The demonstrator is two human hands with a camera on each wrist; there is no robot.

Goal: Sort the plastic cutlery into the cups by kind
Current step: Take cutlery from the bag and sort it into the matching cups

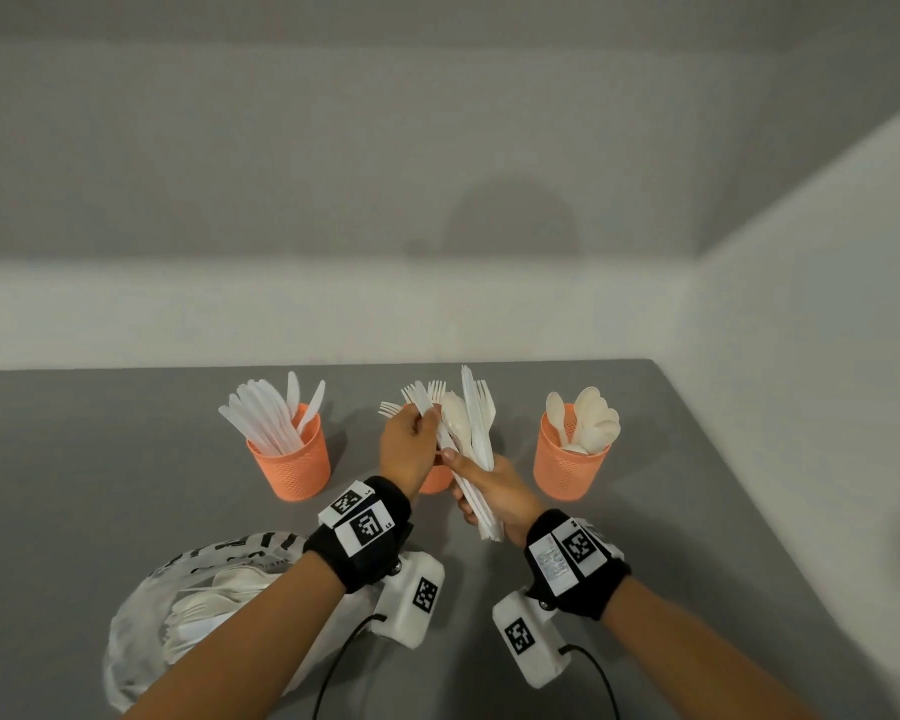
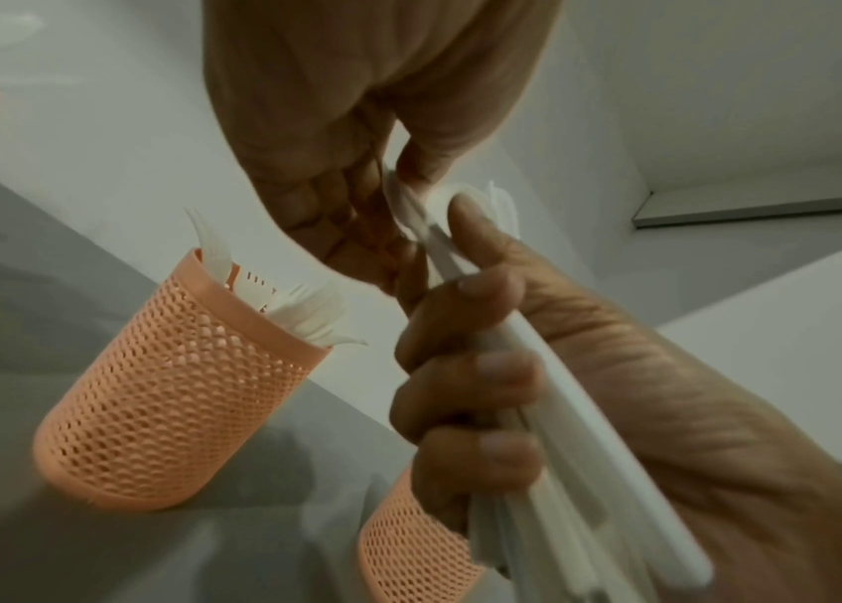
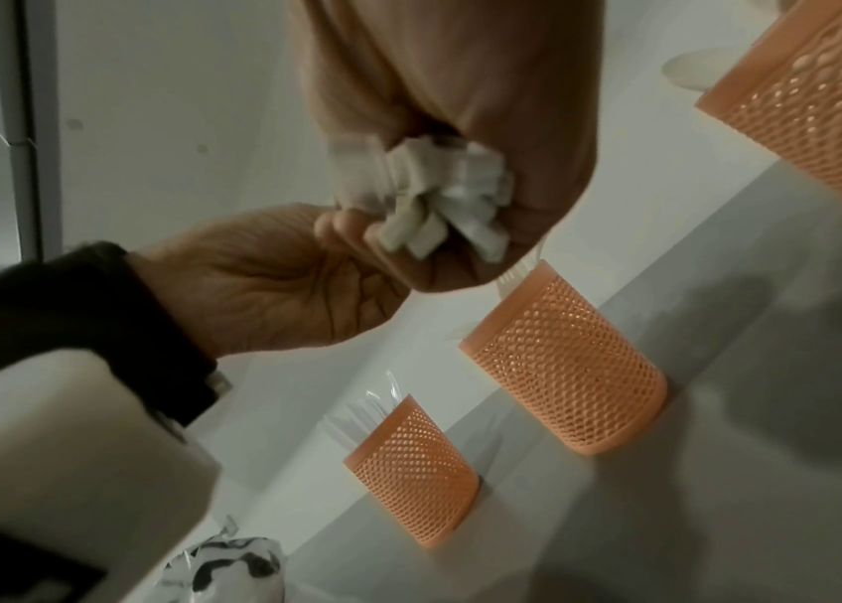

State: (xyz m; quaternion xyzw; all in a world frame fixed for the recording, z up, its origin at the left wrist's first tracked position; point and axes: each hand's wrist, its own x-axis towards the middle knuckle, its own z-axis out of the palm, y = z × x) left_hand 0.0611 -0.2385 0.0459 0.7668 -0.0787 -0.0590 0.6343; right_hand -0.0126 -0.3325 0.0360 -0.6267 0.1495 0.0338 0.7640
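Three orange mesh cups stand in a row on the grey table. The left cup (image 1: 289, 454) holds knives, and the right cup (image 1: 570, 459) holds spoons. The middle cup (image 1: 436, 480) holds forks and is mostly hidden behind my hands; it shows in the wrist views (image 2: 171, 387) (image 3: 563, 367). Above it, my right hand (image 1: 463, 491) grips a bundle of mixed white cutlery (image 1: 471, 433) by the handles. My left hand (image 1: 427, 415) pinches one white piece (image 2: 408, 200) at the top of that bundle. I cannot tell what kind of piece it is.
A crumpled plastic bag (image 1: 178, 605) with more white cutlery lies at the near left, under my left forearm. A white wall runs behind the cups. The table's right edge (image 1: 749, 491) lies beyond the spoon cup.
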